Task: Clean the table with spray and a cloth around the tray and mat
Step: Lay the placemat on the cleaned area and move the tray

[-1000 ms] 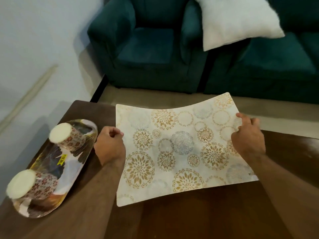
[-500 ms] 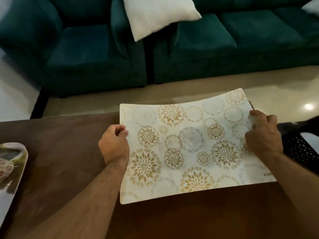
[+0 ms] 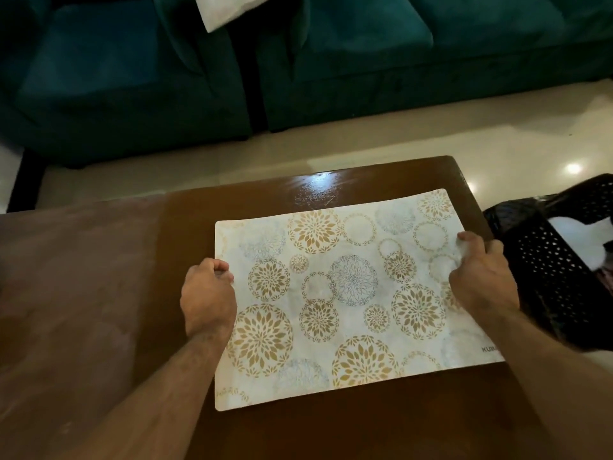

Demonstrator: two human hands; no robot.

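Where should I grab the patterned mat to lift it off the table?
By its two short edges, one from each side, as the left hand and right hand pinch the mat now: it is thin, broad and probably floppy.

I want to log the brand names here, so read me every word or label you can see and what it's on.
"KUB", cut off by the right forearm, printed in the near right corner of the white floral-patterned placemat.
No other text is visible on the dark wooden table or the black perforated plastic basket.
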